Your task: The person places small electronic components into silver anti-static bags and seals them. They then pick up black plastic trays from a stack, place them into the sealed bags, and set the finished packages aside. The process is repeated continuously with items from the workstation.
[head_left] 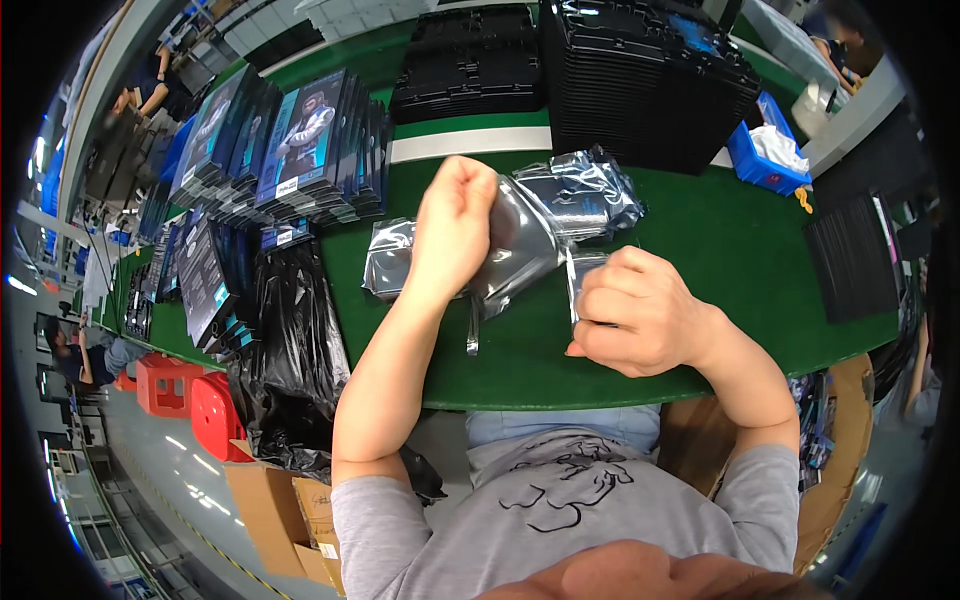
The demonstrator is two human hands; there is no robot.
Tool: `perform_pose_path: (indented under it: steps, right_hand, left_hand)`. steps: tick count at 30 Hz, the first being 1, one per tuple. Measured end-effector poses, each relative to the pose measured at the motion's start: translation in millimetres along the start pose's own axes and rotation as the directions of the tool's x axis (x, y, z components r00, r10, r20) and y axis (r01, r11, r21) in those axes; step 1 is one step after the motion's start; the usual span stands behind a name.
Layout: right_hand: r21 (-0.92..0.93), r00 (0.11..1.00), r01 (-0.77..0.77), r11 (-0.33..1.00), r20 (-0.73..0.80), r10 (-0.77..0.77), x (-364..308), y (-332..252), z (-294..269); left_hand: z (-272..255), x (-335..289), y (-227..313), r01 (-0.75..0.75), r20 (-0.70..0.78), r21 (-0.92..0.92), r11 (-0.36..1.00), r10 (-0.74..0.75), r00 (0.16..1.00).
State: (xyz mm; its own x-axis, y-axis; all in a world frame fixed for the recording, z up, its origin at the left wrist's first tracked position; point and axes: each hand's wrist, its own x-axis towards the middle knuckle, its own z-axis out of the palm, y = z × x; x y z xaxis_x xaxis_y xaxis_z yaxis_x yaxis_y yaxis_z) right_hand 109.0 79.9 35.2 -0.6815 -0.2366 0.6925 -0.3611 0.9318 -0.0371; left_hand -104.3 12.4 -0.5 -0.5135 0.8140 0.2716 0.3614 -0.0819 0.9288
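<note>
Over the green worktop [540, 375], my left hand [455, 225] is closed on a shiny grey antistatic bag [518, 245], which spreads out to its right. My right hand [637, 312] is curled into a fist, its fingers around a silvery strip of film [575, 275] beside that bag. Whether this strip is part of the same bag, I cannot tell. Just behind lies a crumpled pile of silvery packets [580, 200]. Another silvery packet [390, 262] rests left of my left wrist, partly hidden by it. A narrow film scrap [472, 332] hangs or lies below the bag.
Stacked printed boxes [300, 145] stand at the left, with a black plastic bag [298, 310] draped over the edge. Tall stacks of black trays [640, 100] fill the back. A blue bin [765, 155] sits back right; black flat pieces [855, 255] stand at the right edge. Red stools [215, 415] are below left.
</note>
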Motion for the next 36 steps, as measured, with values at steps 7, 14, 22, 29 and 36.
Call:
perform_pose_path:
  steps: [7,14,22,29,36]
  right_hand:
    - [0.296,0.980,-0.195,0.935,0.027,0.196,-15,16,1]
    - [0.301,0.694,-0.685,0.663,-0.008,0.720,-14,18,13]
    - [0.322,0.585,-0.801,0.504,0.245,0.773,-17,23,9]
    - [0.463,0.483,-0.840,0.284,0.398,0.780,-26,36,10]
    - [0.359,0.527,-0.842,0.402,0.392,0.754,-18,30,7]
  left_hand:
    - [1,1,0,0.006,0.038,0.043,0.999,-0.008,0.999]
    - [8,-12,19,-0.094,0.183,0.015,0.995,0.089,0.979]
    - [9,-21,31,-0.191,0.252,0.169,0.967,0.145,0.957]
    - [9,-22,35,-0.244,0.270,0.212,0.946,0.184,0.945]
    - [9,-22,33,-0.241,0.239,0.235,0.942,0.185,0.953]
